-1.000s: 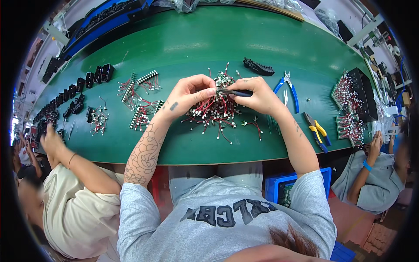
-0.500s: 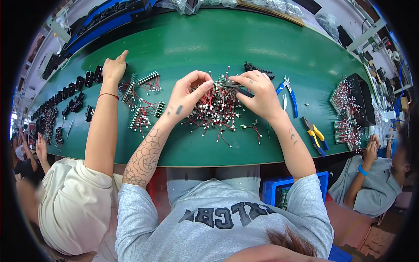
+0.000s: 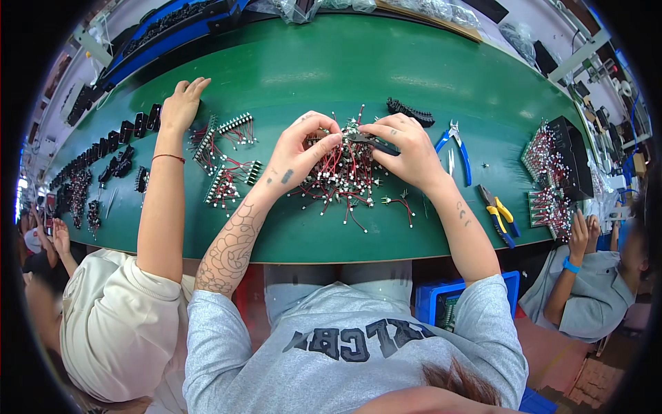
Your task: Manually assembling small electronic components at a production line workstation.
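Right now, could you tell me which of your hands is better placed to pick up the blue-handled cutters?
The right hand, probably. The blue-handled cutters lie just to its right on the green table, while the left hand sits across the pile of red-wired parts. The right already holds a dark tool, though.

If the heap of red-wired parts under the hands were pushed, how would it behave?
The heap of wired parts would probably drag as a tangled clump, since the thin red wires cross. Likely light and floppy: loose ends splay outward. Small connectors may snag on the green table.
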Available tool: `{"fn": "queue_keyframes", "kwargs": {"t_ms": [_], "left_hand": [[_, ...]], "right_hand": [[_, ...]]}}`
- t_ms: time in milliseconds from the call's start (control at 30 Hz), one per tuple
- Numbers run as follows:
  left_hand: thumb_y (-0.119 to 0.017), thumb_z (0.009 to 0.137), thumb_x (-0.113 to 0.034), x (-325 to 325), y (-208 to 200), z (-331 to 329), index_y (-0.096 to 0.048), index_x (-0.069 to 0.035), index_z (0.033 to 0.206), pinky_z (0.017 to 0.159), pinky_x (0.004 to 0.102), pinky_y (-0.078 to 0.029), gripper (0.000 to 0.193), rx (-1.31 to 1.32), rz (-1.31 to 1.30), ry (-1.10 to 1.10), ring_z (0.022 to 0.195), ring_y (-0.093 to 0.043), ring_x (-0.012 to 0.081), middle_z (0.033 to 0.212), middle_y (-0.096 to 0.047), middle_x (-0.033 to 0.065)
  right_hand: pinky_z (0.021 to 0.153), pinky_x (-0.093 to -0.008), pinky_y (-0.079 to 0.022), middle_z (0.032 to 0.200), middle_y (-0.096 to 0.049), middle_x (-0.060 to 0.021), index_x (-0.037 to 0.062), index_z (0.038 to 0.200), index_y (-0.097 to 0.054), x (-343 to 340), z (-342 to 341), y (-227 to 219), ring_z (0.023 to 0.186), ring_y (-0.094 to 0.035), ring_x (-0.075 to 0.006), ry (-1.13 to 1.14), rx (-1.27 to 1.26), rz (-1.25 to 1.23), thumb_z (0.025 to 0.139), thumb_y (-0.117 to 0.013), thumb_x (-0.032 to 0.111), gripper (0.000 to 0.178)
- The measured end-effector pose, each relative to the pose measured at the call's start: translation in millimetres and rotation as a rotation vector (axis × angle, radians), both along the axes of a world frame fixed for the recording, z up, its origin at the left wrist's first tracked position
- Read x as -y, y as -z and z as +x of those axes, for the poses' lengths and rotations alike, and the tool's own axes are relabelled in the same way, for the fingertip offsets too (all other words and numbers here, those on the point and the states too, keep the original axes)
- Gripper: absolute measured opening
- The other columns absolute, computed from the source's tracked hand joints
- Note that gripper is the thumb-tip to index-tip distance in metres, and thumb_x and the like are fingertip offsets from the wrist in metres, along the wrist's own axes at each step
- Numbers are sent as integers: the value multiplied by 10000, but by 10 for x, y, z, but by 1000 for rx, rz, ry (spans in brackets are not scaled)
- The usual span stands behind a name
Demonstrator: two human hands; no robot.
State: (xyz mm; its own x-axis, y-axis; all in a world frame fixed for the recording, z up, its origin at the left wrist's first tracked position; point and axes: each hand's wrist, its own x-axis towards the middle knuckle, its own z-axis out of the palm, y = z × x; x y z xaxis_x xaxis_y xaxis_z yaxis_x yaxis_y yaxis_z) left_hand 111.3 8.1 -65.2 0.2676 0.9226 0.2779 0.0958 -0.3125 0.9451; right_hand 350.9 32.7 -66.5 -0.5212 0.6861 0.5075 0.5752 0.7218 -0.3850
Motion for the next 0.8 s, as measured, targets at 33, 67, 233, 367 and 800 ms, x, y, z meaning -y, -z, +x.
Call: {"fn": "queue_keyframes", "kwargs": {"t_ms": [33, 67, 233, 367, 800], "left_hand": [[-627, 951, -98, -2, 3, 0, -641, -8, 970, 669, 204, -430, 93, 1, 0, 0, 745, -539, 86, 986, -563, 30], [-628, 951, -98, -5, 10, -1, -641, -8, 972, 670, 204, -430, 93, -6, 8, 3, 746, -539, 87, 989, -565, 30], [-629, 950, -99, -13, 21, -7, -641, -11, 980, 673, 204, -428, 93, -35, 27, 23, 749, -538, 86, 991, -573, 29], [-630, 952, -100, -13, 0, -30, -641, -24, 994, 674, 199, -423, 87, -56, 14, 58, 745, -530, 76, 970, -583, 18], [-631, 964, -122, -30, 19, -55, -630, -72, 1009, 661, 163, -393, 68, 146, -219, 246, 730, -493, 33, 841, -581, -35]], "right_hand": [[926, -349, -476, 1014, -686, -52, 119, 1102, -739, 1, -1, 0, 940, -616, -229, 0, 1, 0, 708, -709, 74, 398], [919, -348, -479, 1011, -688, -52, 116, 1100, -739, 3, -2, 2, 937, -618, -233, -1, 6, 10, 709, -708, 72, 395], [881, -338, -492, 989, -700, -55, 98, 1086, -741, 10, 7, 11, 908, -625, -240, -14, 9, -10, 715, -706, 65, 373], [824, -311, -506, 946, -712, -64, 73, 1060, -746, 15, 28, -10, 847, -628, -227, -41, -28, -153, 722, -703, 58, 340], [679, -263, -480, 898, -728, -69, 19, 996, -748, -6, 64, -153, 724, -606, -177, -249, -250, -960, 781, -676, 56, 230]]}}
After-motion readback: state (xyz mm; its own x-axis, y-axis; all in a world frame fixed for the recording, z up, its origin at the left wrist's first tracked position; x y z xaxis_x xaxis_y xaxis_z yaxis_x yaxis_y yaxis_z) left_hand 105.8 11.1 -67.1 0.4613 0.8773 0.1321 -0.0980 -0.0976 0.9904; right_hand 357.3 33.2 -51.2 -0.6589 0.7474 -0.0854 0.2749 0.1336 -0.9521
